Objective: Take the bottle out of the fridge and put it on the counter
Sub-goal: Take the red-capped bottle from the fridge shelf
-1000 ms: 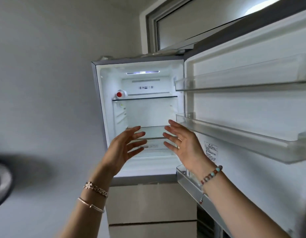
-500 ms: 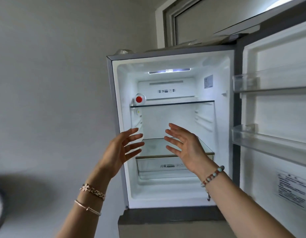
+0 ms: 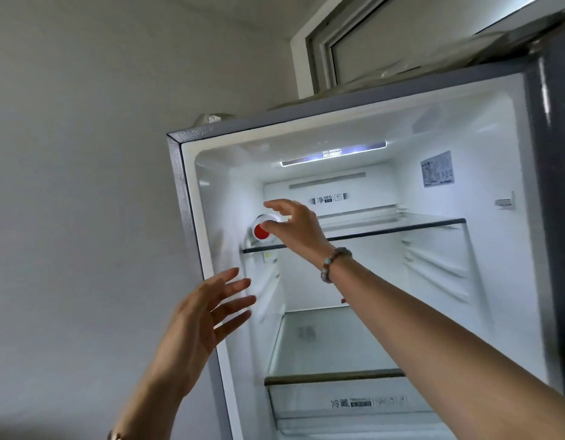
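**Fridge interior, right hand at bottle**

Item: bottle [image 3: 261,231], white with a red cap end facing out, lying on its side at the left end of the top glass shelf [image 3: 386,228], against the left wall of the open fridge [image 3: 192,217].

Right hand [image 3: 295,228]: reaching in at the bottle, fingers spread apart around its cap end, thumb crossing in front of the red; not yet closing on it. Beaded bracelet [image 3: 333,263] sitting at the wrist.

Left hand [image 3: 202,322]: hovering open below, just outside the fridge's left edge, fingers apart, holding nothing.

Lower shelf [image 3: 335,374] and drawer [image 3: 354,404]: standing bare.
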A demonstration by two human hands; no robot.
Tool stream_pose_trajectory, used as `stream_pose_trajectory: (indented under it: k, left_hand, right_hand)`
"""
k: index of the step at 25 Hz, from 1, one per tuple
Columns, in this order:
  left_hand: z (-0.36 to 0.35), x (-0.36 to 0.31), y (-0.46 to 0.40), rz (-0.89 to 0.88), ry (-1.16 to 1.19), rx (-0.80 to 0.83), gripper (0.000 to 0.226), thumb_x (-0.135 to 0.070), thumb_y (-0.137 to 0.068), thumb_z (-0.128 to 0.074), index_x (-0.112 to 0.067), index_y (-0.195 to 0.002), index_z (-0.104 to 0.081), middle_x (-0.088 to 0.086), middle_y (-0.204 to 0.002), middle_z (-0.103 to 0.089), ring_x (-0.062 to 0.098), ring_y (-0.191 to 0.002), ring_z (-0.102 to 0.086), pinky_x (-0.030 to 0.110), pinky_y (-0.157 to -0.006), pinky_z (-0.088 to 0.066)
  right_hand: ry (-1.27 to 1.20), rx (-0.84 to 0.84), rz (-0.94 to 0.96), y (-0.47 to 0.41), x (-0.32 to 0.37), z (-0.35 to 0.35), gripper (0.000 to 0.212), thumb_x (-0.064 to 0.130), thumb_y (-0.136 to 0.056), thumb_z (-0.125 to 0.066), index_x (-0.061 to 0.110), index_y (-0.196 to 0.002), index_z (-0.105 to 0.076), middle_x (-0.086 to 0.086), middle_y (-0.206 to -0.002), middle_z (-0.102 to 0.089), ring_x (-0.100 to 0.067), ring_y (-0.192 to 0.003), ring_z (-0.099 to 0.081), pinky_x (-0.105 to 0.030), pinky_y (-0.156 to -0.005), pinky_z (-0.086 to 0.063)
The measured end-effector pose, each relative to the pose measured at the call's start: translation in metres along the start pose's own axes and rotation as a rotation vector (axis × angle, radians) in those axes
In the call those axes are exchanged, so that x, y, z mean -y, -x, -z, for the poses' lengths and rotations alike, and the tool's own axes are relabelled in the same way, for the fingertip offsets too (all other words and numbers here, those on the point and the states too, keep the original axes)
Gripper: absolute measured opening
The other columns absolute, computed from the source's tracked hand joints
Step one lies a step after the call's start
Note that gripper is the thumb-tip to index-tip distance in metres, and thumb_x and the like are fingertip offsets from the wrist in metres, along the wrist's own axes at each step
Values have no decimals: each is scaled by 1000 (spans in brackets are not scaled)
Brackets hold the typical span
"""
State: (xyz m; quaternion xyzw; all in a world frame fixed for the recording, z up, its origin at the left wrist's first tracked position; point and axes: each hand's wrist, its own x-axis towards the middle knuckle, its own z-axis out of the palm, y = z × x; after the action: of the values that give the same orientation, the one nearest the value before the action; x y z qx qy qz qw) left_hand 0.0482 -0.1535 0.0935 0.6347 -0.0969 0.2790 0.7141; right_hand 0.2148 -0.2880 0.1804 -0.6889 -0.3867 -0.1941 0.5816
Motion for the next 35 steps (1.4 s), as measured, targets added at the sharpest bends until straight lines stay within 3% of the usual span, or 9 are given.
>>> stream_pose_trajectory:
  k: [2, 6, 10, 17, 23, 25, 28, 33, 35]
  left_hand:
    - [-5, 0, -8, -10, -37, -9, 32, -30, -90, -52, -19, -112, -72, 13, -118, -71, 35, -106, -68, 38, -81, -58]
    - [-16, 2, -21, -14, -52, -57, 34, -32, -82, -59, -18, -109, -73, 13, -115, -73, 34, -103, -70, 41, -84, -58]
    - [-25, 3, -28, -5, -35, -76, 36, -35, -81, -67, -18, -112, -72, 12, -116, -73, 33, -104, -70, 43, -88, -57]
    - [-32, 4, -29, 36, 8, -91, 30, -28, -94, -55, -16, -118, -67, 10, -115, -73, 32, -103, -70, 42, -88, -57]
    - [-26, 5, -19, 85, 0, -125, 25, -26, -94, -56, -15, -113, -70, 9, -112, -75, 29, -98, -72, 40, -85, -59]
    - [-27, 6, -14, 102, -46, -156, 24, -25, -94, -58, -14, -112, -70, 10, -114, -73, 28, -97, -73, 38, -85, -58]
    - [-29, 9, -4, 188, 48, -192, 33, -24, -95, -58, -4, -122, -60, 18, -122, -66, 32, -98, -70, 35, -81, -58]
    - [-34, 17, 39, 448, 324, -122, 60, -39, -95, -54, 4, -134, -39, 24, -133, -50, 32, -107, -61, 36, -87, -51]
    - [-36, 20, 55, 479, 418, -116, 58, -44, -95, -52, 2, -129, -44, 21, -127, -56, 29, -106, -62, 36, -88, -49]
  right_hand:
    - [232, 94, 71, -30, -13, -14, 53, 20, -78, -70, 22, -131, -61, -8, -131, -55, -22, -118, -54, -23, -91, -39]
    - [407, 272, 31, -50, -38, -35, 63, 27, -78, -71, 20, -138, -53, -14, -137, -47, -31, -123, -52, -35, -105, -43]
    - [447, 240, 83, -49, -41, -37, 60, 24, -79, -70, 15, -137, -54, -16, -132, -55, -32, -124, -51, -38, -103, -43]
    - [471, 172, 113, -36, -32, -31, 55, 13, -82, -67, 9, -135, -54, -21, -128, -58, -37, -118, -54, -40, -98, -48]
    - [285, -28, 172, -2, -1, -19, 47, 21, -89, -69, 5, -131, -56, -16, -120, -67, -29, -107, -62, -32, -92, -48]
    - [147, -180, 121, 9, 23, -5, 34, 27, -90, -67, 5, -115, -63, -10, -100, -70, -27, -94, -61, -31, -84, -47]
    - [5, -353, 46, 25, 65, 18, 30, 35, -89, -67, 7, -96, -62, 2, -77, -55, -23, -80, -51, -29, -66, -33]
    - [-92, -382, -50, 65, 143, 52, 36, 42, -86, -67, 11, -105, -64, 6, -83, -58, -28, -96, -61, -44, -78, -58]
    - [-160, -283, -176, 83, 156, 62, 38, 42, -85, -68, 12, -109, -65, -6, -105, -66, -33, -107, -62, -52, -71, -61]
